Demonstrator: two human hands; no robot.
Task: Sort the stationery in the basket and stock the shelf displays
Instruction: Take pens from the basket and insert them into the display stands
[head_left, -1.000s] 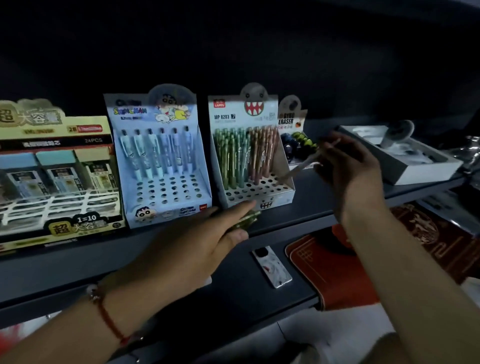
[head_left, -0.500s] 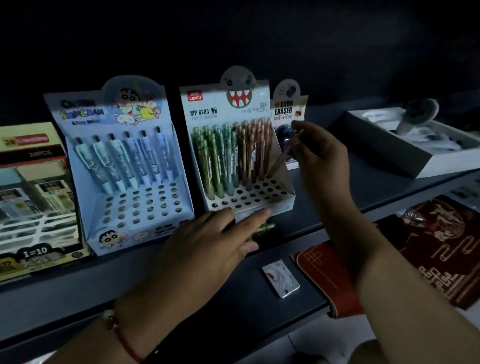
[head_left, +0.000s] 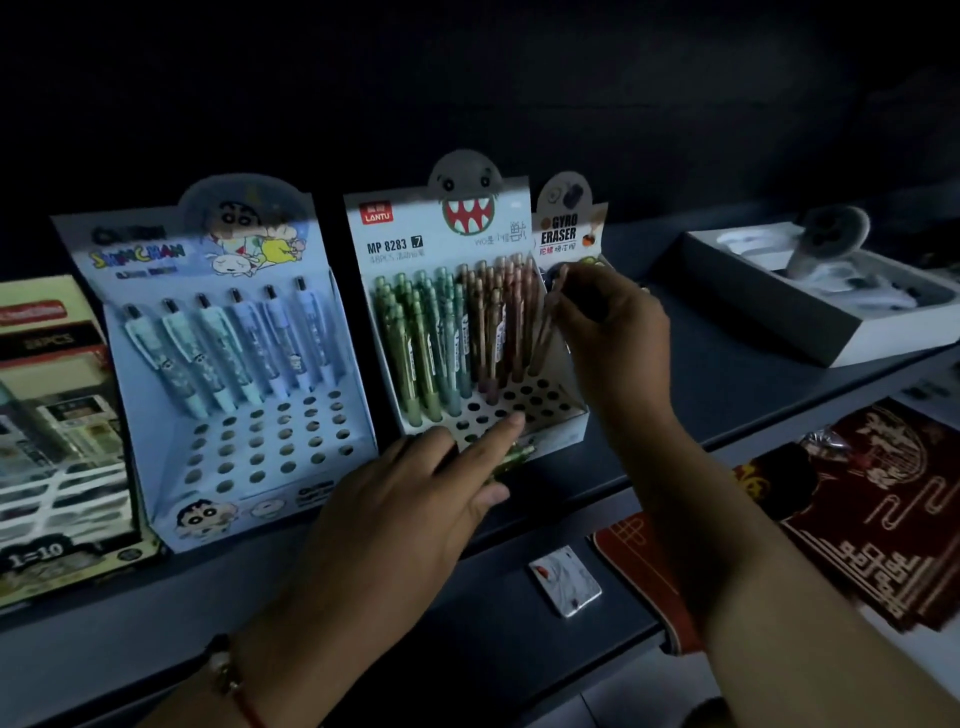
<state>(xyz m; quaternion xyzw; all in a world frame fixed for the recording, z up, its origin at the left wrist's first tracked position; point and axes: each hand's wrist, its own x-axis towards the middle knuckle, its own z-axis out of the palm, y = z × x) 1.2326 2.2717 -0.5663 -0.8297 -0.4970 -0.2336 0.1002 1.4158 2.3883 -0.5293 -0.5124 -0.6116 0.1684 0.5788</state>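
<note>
Stocking pencils: right hand (head_left: 605, 317) pinching pencil (head_left: 546, 322) above box (head_left: 571, 415); left hand (head_left: 415, 509) gripping spares, forefinger straight. Next: aim at hole, 6 o'clock.

Open holes fill the front rows of the LANTU pencil display (head_left: 550, 410), reachable from above; the left hand (head_left: 410, 509) covers its front edge; the Shin-chan pen display (head_left: 171, 467) crowds its left side, the eraser box (head_left: 571, 228) its right; bare shelf (head_left: 675, 384) lies before the white tray (head_left: 852, 338).

Stationery shop, dim shelf (head_left: 701, 395) w/ retail pen display boxes (head_left: 223, 364), eraser box (head_left: 566, 228)
</note>
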